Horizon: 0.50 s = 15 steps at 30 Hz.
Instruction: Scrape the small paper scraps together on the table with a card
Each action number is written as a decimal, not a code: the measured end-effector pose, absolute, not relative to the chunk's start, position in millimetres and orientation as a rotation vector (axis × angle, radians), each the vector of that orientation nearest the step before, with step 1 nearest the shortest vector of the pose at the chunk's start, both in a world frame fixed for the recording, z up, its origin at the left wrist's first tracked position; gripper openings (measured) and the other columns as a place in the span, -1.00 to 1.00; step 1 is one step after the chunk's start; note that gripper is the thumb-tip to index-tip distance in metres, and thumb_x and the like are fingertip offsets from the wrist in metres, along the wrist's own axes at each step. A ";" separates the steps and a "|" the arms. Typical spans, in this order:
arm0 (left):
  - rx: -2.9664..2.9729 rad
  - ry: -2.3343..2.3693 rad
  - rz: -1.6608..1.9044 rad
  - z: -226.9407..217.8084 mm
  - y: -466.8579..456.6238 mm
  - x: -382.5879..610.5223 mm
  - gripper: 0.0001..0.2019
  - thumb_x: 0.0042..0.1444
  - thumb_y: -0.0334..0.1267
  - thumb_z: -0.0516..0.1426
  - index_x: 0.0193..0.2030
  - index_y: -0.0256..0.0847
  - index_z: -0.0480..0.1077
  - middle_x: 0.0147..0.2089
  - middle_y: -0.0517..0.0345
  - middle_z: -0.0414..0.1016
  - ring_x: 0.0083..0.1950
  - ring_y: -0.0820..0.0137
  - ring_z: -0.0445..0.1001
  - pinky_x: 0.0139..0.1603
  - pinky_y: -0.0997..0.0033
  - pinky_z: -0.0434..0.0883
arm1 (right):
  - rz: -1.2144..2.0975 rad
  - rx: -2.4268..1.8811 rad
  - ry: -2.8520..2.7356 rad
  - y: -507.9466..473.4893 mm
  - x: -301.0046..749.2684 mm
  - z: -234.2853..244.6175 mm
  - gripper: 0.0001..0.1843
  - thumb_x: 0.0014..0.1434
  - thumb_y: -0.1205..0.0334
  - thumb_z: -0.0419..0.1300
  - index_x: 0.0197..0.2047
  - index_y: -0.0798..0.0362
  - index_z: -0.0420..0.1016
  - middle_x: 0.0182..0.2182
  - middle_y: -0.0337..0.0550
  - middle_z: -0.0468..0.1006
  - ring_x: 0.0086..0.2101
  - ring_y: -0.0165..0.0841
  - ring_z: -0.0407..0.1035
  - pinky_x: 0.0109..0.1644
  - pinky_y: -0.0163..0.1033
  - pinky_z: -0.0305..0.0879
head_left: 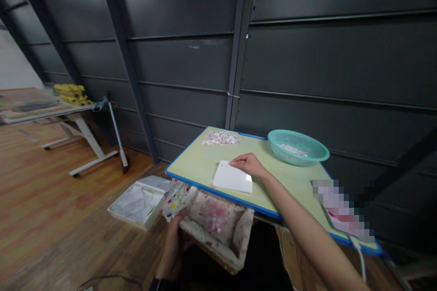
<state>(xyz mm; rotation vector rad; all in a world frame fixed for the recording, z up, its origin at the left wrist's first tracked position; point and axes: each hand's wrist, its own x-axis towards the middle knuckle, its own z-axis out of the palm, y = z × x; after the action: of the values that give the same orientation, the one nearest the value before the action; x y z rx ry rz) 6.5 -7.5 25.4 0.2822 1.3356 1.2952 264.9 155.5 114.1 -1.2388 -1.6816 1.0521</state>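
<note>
The green worktop fills centre frame, with a stained tray below it. On it, a teal basin at right already holds a few scraps, while a heap of scraps still lies at the far edge. The right hand rests loosely on a white sheet. The left hand grips spotted paper. No writing is legible.

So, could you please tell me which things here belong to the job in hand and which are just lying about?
In hand: right hand resting on white sheet; left hand holding patterned paper by stained tray.
Lying about: teal basin, pile of pink-white scraps, white box on floor, yellow bundles far left.
</note>
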 end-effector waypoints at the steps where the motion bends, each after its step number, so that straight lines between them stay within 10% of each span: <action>1: 0.283 1.352 1.297 25.5 -8.0 6.5 -0.36 -0.03 0.02 0.24 0.23 -0.03 0.32 -0.31 0.16 0.51 -0.47 0.30 0.46 -0.46 0.26 0.47 | 1.030 -1.249 -1.670 155.6 266.0 115.5 -0.50 -0.17 -0.14 0.39 -0.41 0.20 0.65 -0.55 -0.08 0.57 -0.58 -0.43 0.26 -0.54 -0.34 0.06; 15: 0.303 1.351 1.279 35.5 -9.0 6.5 -0.47 0.06 -0.02 0.20 0.18 -0.06 0.33 -0.24 0.14 0.52 -0.42 0.31 0.47 -0.42 0.28 0.47 | 0.838 -1.352 -1.588 157.3 256.2 112.4 -0.50 -0.15 -0.17 0.33 -0.40 0.16 0.57 -0.64 -0.22 0.43 -0.61 -0.46 0.17 -0.56 -0.34 -0.02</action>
<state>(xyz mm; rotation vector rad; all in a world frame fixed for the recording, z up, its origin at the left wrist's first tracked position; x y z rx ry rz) 6.5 -9.0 35.5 0.3028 1.3510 1.2785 256.2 157.3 112.4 -1.3521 -1.5878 0.8380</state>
